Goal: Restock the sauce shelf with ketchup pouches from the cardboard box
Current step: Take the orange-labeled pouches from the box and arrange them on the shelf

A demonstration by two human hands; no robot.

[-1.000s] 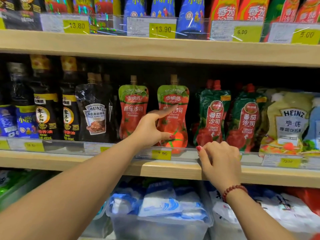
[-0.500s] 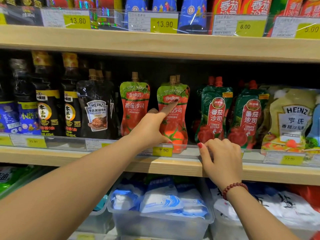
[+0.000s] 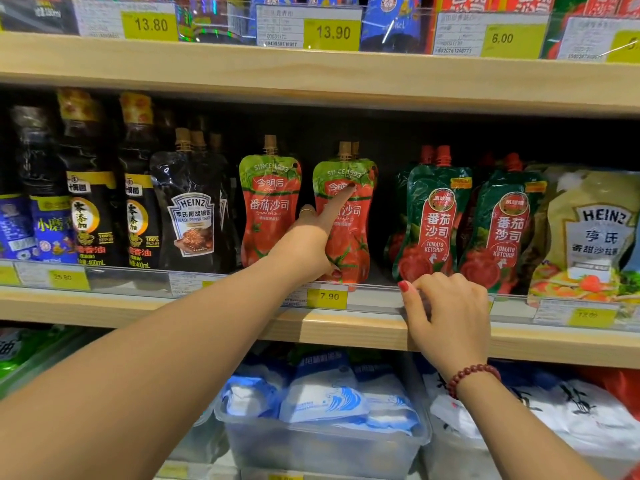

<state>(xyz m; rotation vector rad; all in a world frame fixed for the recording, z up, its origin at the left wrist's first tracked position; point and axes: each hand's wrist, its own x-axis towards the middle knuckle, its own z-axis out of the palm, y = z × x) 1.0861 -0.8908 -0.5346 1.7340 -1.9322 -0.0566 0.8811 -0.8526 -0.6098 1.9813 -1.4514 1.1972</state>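
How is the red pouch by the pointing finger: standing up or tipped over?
Standing up. The pouch has its cap on top and its bottom on the shelf behind the rail. The left hand touches its front.

The 7.90 tag (image 3: 327, 296) was yellow on a clear strip (image 3: 377, 299), the shelf (image 3: 346, 327) pale wood. Above it stood red pouches (image 3: 270, 216) with green tops and a tomato print. Right of it were dark green pouches (image 3: 436, 220) with red labels, then a pale olive pouch (image 3: 595, 233). Left of it a black pouch (image 3: 190, 209) bore a white crest. Below it lay blue-and-white bags (image 3: 325, 396). The right hand (image 3: 450, 313), right of it, had a red nail (image 3: 403, 285) and dark red beads (image 3: 472, 375).
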